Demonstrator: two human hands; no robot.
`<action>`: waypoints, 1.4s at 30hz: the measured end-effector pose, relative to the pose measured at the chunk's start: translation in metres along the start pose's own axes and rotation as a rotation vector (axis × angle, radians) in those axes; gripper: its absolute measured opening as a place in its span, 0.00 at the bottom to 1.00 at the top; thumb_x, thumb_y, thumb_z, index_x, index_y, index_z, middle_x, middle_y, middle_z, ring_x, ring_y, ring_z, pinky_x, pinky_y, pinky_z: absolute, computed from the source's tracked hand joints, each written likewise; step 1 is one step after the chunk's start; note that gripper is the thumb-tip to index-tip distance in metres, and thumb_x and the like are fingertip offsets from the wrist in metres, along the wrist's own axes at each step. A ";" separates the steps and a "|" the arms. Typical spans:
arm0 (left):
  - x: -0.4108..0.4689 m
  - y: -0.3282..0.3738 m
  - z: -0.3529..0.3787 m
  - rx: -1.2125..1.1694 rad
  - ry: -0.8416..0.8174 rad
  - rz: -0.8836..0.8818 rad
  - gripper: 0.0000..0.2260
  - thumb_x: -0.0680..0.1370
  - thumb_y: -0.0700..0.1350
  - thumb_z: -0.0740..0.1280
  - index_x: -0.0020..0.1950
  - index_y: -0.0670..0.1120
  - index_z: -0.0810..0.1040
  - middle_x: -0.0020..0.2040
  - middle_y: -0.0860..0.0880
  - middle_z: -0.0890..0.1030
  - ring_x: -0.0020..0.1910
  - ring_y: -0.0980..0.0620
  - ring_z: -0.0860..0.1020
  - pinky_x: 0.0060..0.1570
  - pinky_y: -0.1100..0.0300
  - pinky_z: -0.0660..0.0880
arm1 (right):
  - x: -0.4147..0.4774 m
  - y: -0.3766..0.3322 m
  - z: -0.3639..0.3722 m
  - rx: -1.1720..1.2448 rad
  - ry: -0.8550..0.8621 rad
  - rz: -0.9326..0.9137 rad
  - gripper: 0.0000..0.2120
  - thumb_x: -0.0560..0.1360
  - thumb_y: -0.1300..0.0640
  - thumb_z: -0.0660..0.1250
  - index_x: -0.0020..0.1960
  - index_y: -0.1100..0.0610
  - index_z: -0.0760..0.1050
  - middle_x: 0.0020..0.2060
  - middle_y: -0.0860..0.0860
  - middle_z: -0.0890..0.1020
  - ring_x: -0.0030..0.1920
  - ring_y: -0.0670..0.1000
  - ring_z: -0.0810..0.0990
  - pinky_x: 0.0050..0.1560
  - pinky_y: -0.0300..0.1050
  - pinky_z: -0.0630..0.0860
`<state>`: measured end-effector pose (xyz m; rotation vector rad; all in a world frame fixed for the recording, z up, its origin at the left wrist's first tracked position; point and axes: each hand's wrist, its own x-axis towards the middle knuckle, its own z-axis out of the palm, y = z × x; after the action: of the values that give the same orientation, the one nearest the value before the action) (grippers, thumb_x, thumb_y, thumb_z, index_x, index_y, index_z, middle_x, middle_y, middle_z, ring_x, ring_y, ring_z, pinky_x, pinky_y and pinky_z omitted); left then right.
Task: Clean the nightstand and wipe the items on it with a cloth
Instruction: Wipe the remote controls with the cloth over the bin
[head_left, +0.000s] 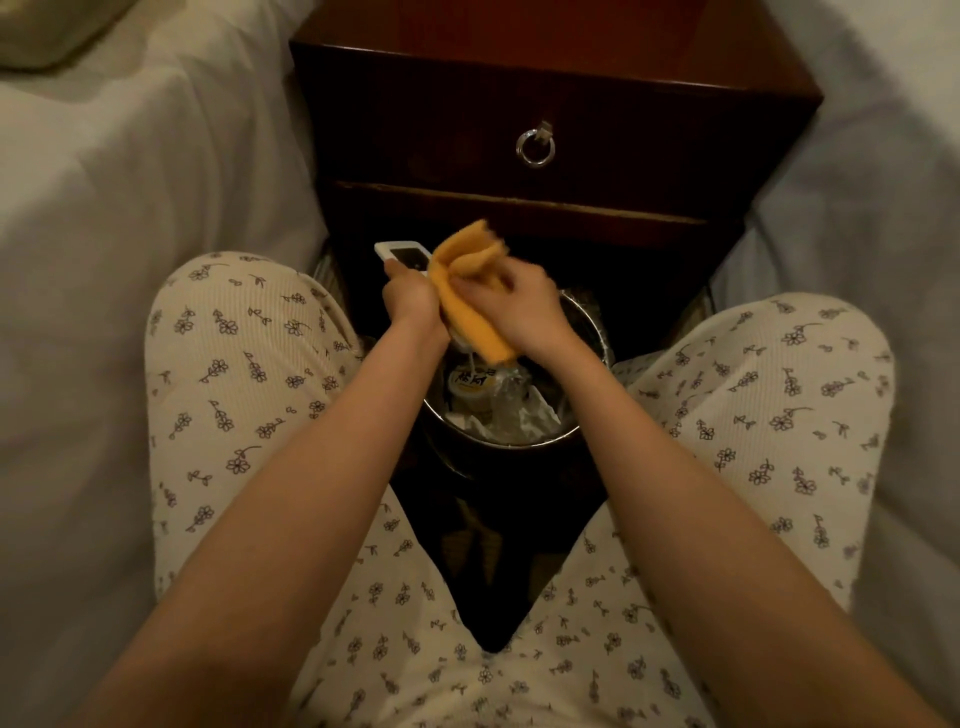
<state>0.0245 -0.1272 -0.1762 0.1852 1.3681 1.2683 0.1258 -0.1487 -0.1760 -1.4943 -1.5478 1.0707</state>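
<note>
Two hands meet in front of the nightstand (545, 93). We see the left hand (410, 299) gripping a white device (402, 254) with a dark screen, perhaps a remote. The right hand (519, 306) clutches an orange cloth (467, 260) against the device. Both hover above a metal bin (597, 338) of wrappers, between the knees. White bedding (130, 182) lies on either side.

A rubbish-filled bin (454, 457) stands between white bedding (104, 218) on either side.
</note>
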 end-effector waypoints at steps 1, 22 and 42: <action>0.000 0.000 -0.001 -0.010 0.010 0.002 0.21 0.83 0.53 0.48 0.67 0.40 0.68 0.47 0.44 0.77 0.49 0.45 0.76 0.52 0.52 0.75 | -0.001 0.001 0.001 -0.077 -0.037 -0.034 0.14 0.74 0.47 0.67 0.57 0.52 0.77 0.45 0.45 0.78 0.47 0.45 0.76 0.42 0.37 0.70; -0.034 0.019 -0.004 0.428 -0.292 -0.091 0.17 0.84 0.50 0.49 0.44 0.41 0.70 0.35 0.43 0.76 0.27 0.49 0.77 0.28 0.58 0.75 | -0.005 -0.001 -0.006 0.308 0.410 0.209 0.13 0.77 0.50 0.64 0.59 0.54 0.76 0.48 0.48 0.78 0.52 0.50 0.77 0.51 0.43 0.72; -0.060 0.165 0.072 -0.257 -0.336 0.242 0.18 0.84 0.43 0.50 0.71 0.38 0.63 0.64 0.37 0.73 0.63 0.38 0.72 0.57 0.44 0.69 | 0.062 -0.137 -0.038 0.954 0.095 0.110 0.25 0.80 0.42 0.52 0.63 0.59 0.74 0.54 0.57 0.81 0.49 0.56 0.81 0.38 0.47 0.79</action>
<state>0.0074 -0.0673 0.0034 0.3756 0.9054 1.5232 0.1023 -0.0811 -0.0387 -0.9281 -0.6850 1.4798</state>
